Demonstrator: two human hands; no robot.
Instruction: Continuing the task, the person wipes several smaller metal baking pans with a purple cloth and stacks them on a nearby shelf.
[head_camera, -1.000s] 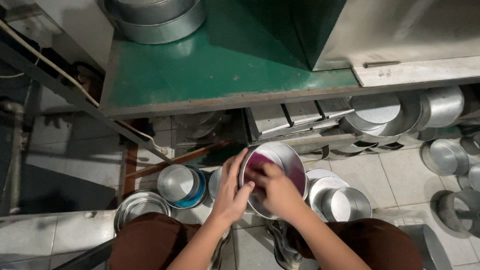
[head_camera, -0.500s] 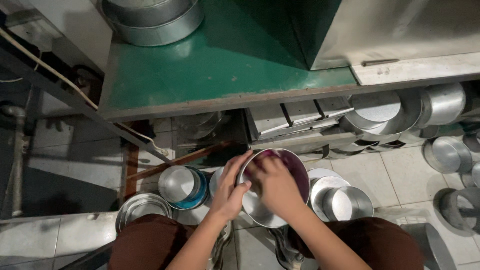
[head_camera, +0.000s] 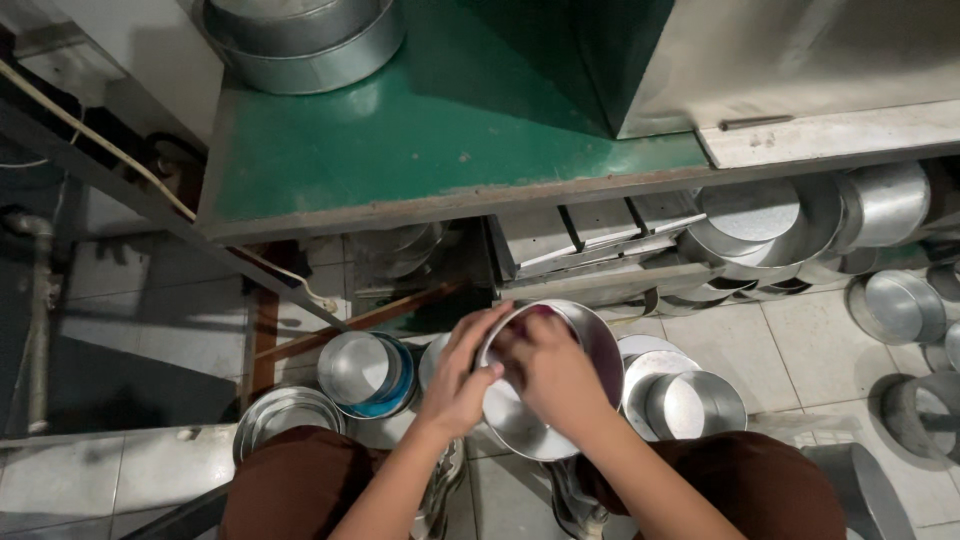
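Left hand (head_camera: 458, 385) is clamping the rim at nine o'clock of the round metal pan (head_camera: 545, 380), tilted above the knees; right hand (head_camera: 555, 375) is pressing flat inside with something purple. Judging risk: slippery rim could slide free, clattering onto pans (head_camera: 685, 400) at three o'clock

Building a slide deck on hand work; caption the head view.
Left hand grips a round metal pan while right hand presses inside it.

Bare forearms, no sleeves showing; brown trousers (head_camera: 300, 480) over both knees.
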